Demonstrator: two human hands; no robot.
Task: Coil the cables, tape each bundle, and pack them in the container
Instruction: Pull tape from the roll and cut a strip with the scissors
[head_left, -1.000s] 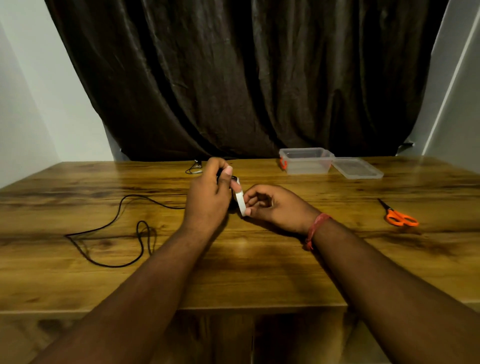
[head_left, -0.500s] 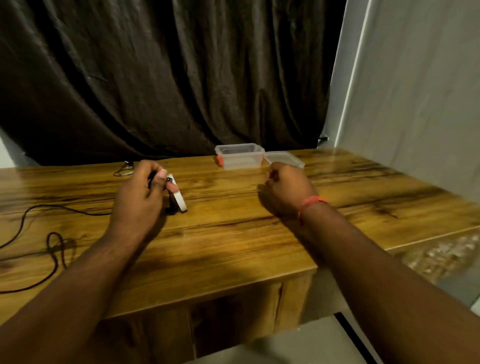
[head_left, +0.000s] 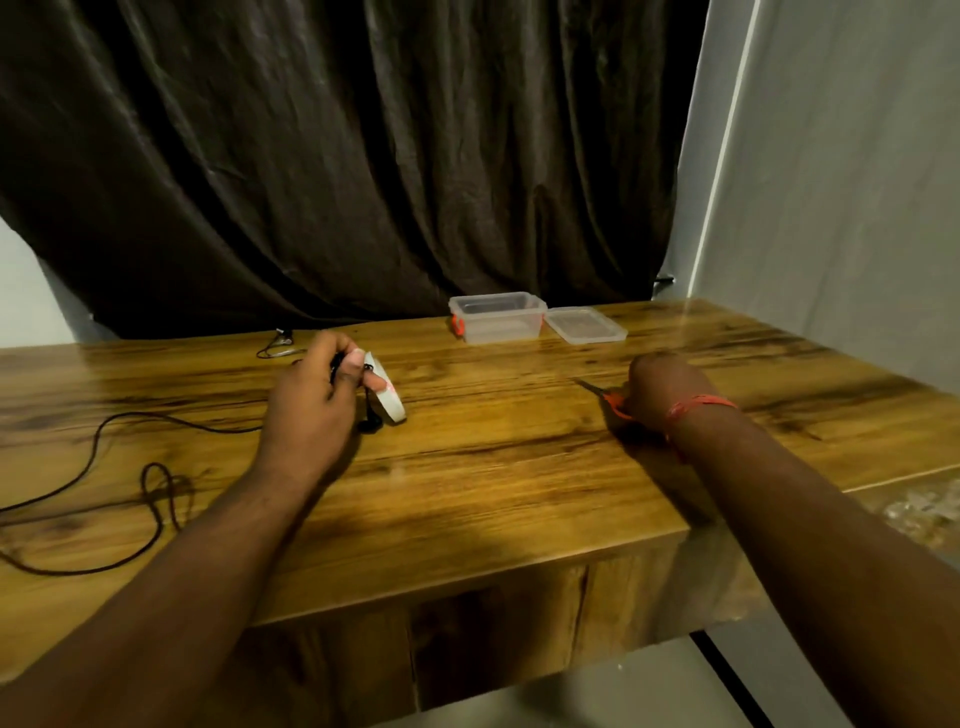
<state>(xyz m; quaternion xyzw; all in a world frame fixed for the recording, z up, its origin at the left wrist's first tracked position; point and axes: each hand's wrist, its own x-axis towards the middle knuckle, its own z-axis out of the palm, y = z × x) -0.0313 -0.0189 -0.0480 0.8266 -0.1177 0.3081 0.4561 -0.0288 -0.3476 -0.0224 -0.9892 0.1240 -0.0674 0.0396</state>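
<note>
Two hands busy: left hand (head_left: 311, 400) fingers curled, pinching the coiled black cable (head_left: 370, 422) with the tape roll (head_left: 387, 395); right hand (head_left: 662, 387) closing on orange scissors (head_left: 610, 402) on the surface (head_left: 493, 467). I judge the cable light, limp, springy; grip across the loops. Clear container (head_left: 497, 317) looks empty, lid (head_left: 586, 325) beside it.
</note>
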